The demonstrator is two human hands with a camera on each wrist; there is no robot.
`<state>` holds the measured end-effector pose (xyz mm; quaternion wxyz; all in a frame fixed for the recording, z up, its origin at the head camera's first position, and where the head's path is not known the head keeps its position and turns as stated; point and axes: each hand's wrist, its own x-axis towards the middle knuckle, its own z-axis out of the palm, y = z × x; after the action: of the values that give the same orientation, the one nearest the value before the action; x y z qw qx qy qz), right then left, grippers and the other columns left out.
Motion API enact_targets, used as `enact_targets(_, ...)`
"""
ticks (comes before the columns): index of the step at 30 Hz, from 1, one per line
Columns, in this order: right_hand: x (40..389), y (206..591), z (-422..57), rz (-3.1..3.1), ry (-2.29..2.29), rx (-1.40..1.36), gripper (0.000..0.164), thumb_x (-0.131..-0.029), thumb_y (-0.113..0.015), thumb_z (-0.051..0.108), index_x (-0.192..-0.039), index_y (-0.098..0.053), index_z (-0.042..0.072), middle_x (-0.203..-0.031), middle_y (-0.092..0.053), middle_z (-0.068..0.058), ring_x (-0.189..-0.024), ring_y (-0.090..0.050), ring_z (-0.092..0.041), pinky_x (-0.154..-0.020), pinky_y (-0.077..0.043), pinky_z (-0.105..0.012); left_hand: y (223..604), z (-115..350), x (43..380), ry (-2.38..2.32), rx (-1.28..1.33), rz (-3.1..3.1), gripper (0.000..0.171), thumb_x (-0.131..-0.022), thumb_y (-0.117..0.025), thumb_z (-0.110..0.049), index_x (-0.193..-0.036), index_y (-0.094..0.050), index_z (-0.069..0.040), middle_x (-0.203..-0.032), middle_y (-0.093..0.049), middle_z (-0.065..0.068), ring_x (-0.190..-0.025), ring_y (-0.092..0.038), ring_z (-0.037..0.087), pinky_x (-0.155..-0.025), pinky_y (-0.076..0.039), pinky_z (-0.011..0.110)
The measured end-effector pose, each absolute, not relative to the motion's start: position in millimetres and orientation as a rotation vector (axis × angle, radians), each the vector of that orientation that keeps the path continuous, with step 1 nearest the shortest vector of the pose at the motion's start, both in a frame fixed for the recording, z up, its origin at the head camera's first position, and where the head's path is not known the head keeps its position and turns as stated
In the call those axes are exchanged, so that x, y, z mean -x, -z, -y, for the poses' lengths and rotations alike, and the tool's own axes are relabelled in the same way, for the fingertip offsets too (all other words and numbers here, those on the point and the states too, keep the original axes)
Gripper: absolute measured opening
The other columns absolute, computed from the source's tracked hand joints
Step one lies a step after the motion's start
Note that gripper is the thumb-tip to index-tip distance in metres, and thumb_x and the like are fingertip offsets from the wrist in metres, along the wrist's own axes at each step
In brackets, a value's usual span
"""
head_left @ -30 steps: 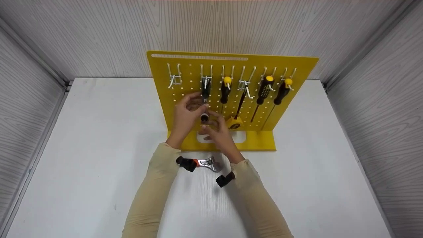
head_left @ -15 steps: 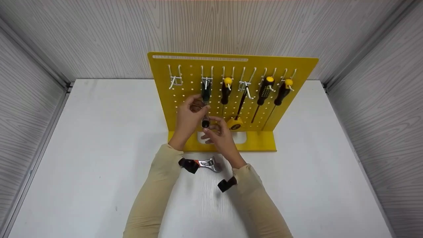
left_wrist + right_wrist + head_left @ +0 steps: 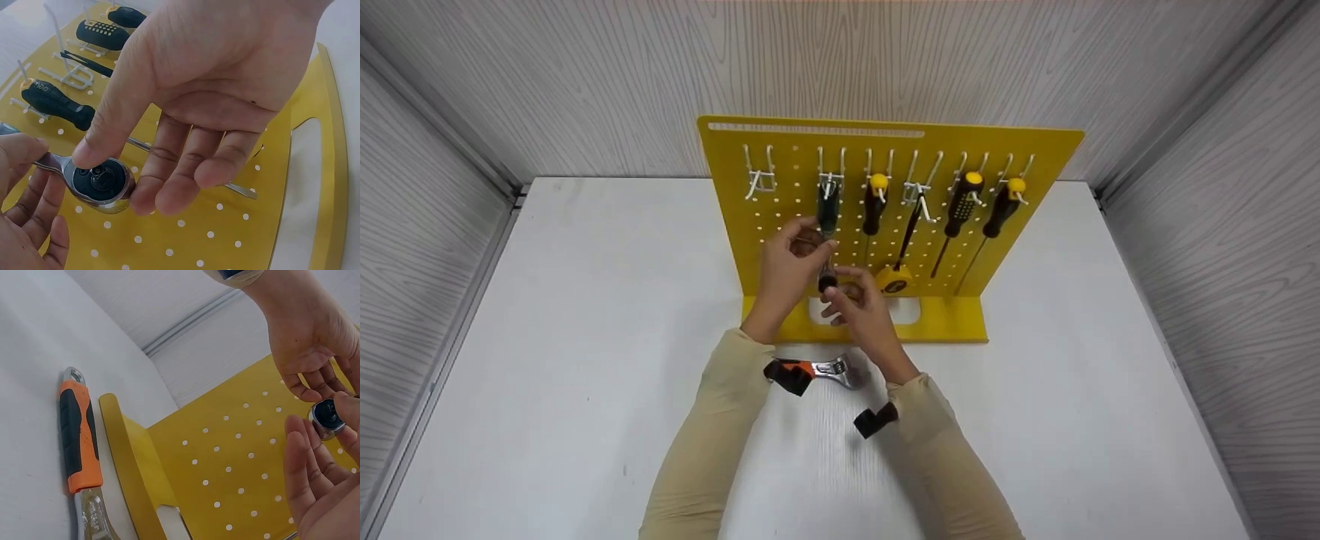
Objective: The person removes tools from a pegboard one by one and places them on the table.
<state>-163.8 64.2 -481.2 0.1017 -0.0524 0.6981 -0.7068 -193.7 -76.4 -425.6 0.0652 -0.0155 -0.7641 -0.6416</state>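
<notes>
A ratchet wrench (image 3: 828, 208) with a dark green handle hangs at a white hook on the yellow pegboard (image 3: 772, 135). My left hand (image 3: 784, 270) pinches its metal neck between thumb and fingers. At the lower end, the round ratchet head (image 3: 101, 181) points outward from the board, its black drive face showing. My right hand (image 3: 871, 319) holds that head, thumb on the face and fingertips at the rim; the right wrist view shows the head (image 3: 326, 417) between thumb and fingers. The upper handle is mostly out of the left wrist view.
An adjustable wrench (image 3: 832, 369) with an orange and black handle lies on the white table (image 3: 585, 337) before the board's base. Several screwdrivers (image 3: 964, 202) and a yellow tape measure (image 3: 895, 281) hang to the right. A bare hook (image 3: 760, 182) is at far left.
The ratchet head has come slightly down and toward me. Both hands have shifted a little with it, and my right thumb has moved onto the head's face.
</notes>
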Motion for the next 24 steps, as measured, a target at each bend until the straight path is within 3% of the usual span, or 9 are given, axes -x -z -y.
enact_targets(4,162.1,479.2,-65.5,-2.083,2.077,0.171,0.033,-0.097,-0.057,0.017,-0.128,-0.049,0.01,-0.093,-0.066,-0.005,-0.074,-0.066,-0.016,-0.069,-0.056,-0.034,422.7,76.8,191.0,1.948,0.053,2.31,0.033,-0.087,-0.071,-0.018,-0.116,-0.065,-0.005,-0.098,-0.067,0.011,-0.086,-0.062,0.018,-0.078,-0.051,0.024)
enact_targets(10,159.6,478.6,-67.6,-2.098,2.067,0.21,0.034,-0.096,-0.058,0.012,-0.129,-0.048,0.01,-0.094,-0.066,-0.007,-0.074,-0.065,-0.013,-0.075,-0.054,-0.051,419.9,77.3,186.8,1.952,0.084,2.301,0.034,-0.088,-0.071,-0.018,-0.118,-0.064,-0.005,-0.099,-0.068,0.012,-0.087,-0.062,0.018,-0.077,-0.051,0.024)
enact_targets(17,156.0,476.3,-68.3,-2.082,2.083,0.246,0.034,-0.096,-0.057,0.01,-0.128,-0.047,0.008,-0.091,-0.065,-0.006,-0.073,-0.065,-0.012,-0.071,-0.054,-0.042,419.6,77.7,182.1,1.953,0.106,2.287,0.035,-0.088,-0.07,-0.017,-0.12,-0.063,-0.004,-0.099,-0.066,0.013,-0.087,-0.062,0.018,-0.078,-0.051,0.022)
enact_targets(24,151.3,474.0,-67.9,-2.083,2.086,0.272,0.032,-0.096,-0.058,0.012,-0.127,-0.048,0.009,-0.089,-0.064,-0.001,-0.075,-0.065,-0.013,-0.073,-0.054,-0.05,417.5,80.0,175.6,1.946,0.127,2.268,0.033,-0.088,-0.071,-0.017,-0.118,-0.064,-0.004,-0.096,-0.066,0.013,-0.085,-0.063,0.019,-0.078,-0.051,0.023)
